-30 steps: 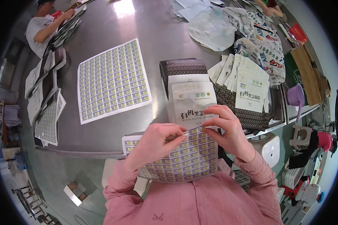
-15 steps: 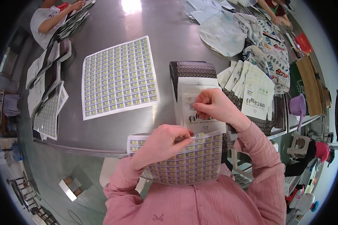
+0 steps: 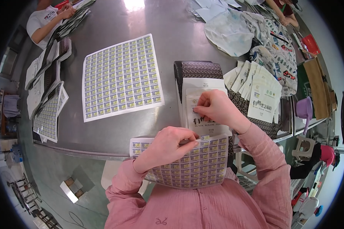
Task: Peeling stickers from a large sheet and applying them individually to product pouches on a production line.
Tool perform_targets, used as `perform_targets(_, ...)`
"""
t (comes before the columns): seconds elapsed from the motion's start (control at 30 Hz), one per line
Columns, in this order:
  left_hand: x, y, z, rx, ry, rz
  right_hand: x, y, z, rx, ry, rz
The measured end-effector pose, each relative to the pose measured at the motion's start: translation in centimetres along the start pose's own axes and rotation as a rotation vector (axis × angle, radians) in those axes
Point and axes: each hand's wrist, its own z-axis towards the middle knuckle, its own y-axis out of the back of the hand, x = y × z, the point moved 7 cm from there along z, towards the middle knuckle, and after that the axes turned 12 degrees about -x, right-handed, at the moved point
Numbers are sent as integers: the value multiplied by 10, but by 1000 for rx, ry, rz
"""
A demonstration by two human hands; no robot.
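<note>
My left hand [image 3: 168, 147] pinches the top edge of a sheet of stickers [image 3: 202, 164], which hangs over the table's near edge against my shirt. One small sticker [image 3: 205, 137] stands up from that edge beside the fingertips. My right hand [image 3: 214, 108] is closed in a pinch over a white pouch [image 3: 206, 126] with black print, on top of a stack. A small bluish sticker [image 3: 195, 110] shows partly at the right fingertips, against the pouch; the fingers cover the rest of it.
Another full sticker sheet [image 3: 122, 78] lies flat at centre left. Dark patterned pouches [image 3: 200, 70] lie under the white ones, and fanned white pouches [image 3: 264, 93] lie to the right. Stacked pouches [image 3: 42, 76] line the left edge. A cloth bag [image 3: 281, 57] and two co-workers are farther off.
My view has shifted slightly. The right fingertips have come down a little onto the small sticker on the pouch, covering more of it. The left hand keeps its hold on the sheet.
</note>
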Motion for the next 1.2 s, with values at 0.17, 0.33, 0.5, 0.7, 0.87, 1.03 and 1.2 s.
perform_targets(0.17,5,0,-1,2,55,-41,8,39,-19,-378,112,-628)
perform_targets(0.33,2,-5,-1,8,36,-55,-26,58,-81,-669,254,-652)
perform_targets(0.5,-6,-6,-5,25,23,-7,-42,37,-99,-768,327,-531)
perform_targets(0.7,-9,-7,-8,18,29,20,-51,48,-108,-801,218,-202)
perform_targets(0.87,-8,-4,-10,2,78,-57,-55,149,-141,-1142,351,-696)
perform_targets(1.03,-15,-4,-4,-17,18,-11,1,102,-146,-823,559,-462)
perform_targets(1.2,-20,-6,-2,-19,-10,-15,17,30,-129,-390,682,-167)
